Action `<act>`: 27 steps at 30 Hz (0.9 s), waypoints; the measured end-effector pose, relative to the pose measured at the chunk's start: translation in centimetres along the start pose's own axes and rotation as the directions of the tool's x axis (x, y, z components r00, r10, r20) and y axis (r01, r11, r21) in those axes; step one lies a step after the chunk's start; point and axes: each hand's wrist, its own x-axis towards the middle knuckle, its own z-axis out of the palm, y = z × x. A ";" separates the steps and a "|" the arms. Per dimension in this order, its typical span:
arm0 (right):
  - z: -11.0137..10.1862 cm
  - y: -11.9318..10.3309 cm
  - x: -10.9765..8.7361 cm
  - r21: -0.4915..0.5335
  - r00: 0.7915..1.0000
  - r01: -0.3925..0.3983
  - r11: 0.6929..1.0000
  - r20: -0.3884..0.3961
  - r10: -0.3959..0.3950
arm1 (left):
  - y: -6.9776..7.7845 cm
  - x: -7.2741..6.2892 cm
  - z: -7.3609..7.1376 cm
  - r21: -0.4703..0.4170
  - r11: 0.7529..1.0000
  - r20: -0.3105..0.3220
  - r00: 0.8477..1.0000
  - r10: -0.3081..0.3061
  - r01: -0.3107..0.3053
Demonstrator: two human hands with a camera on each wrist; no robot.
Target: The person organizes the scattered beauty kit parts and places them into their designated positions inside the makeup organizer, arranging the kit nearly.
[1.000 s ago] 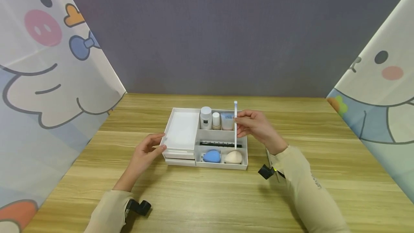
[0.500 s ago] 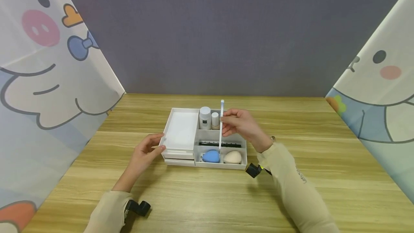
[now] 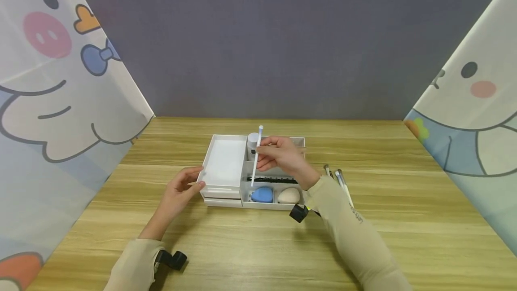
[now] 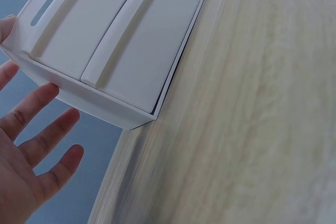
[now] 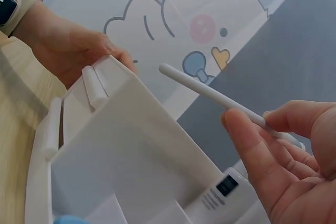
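A white desktop organizer (image 3: 225, 160) has a flat tray over two drawers on its left and open compartments on its right. My left hand (image 3: 177, 196) rests its thumb and fingertips against the organizer's left side; in the left wrist view the other fingers are loosely spread. My right hand (image 3: 284, 154) pinches a slim white pen-like stick (image 5: 210, 94) between thumb and fingers, tilted over the compartments. Below it, a black pen (image 3: 258, 180) lies in the middle compartment. Behind the stick is a white bottle (image 5: 223, 192), partly hidden by my hand in the head view.
A blue makeup sponge (image 3: 262, 194) and a cream one (image 3: 289, 196) sit in the front compartments. Several makeup brushes (image 3: 343, 185) lie on the wooden table (image 3: 258, 241) to the right, partly behind my right sleeve. A grey panel (image 3: 258, 44) stands behind the table.
My right hand has moved left with the white stick, from the compartments' right side toward the tray. The brushes at right have come into view. My left hand stays at the organizer's side.
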 end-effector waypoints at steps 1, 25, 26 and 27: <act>0.2 0.0 0.1 0.000 1.000 0.000 1.000 -0.002 0.000 | -0.1 0.0 0.0 -0.001 1.000 0.000 1.000 -0.002 0.002; 5.7 0.6 3.9 -0.032 0.997 -0.042 0.999 -0.059 0.040 | -0.5 0.2 -0.2 -0.016 1.000 0.009 1.000 0.007 -0.007; 5.9 0.6 4.1 -0.038 0.997 -0.050 0.998 -0.058 0.047 | -0.5 0.2 -0.1 -0.020 1.000 0.007 1.000 0.007 -0.007; 6.1 0.6 4.2 -0.046 0.997 -0.058 0.997 -0.059 0.055 | -0.5 0.2 -0.1 -0.022 1.000 0.006 1.000 0.007 -0.007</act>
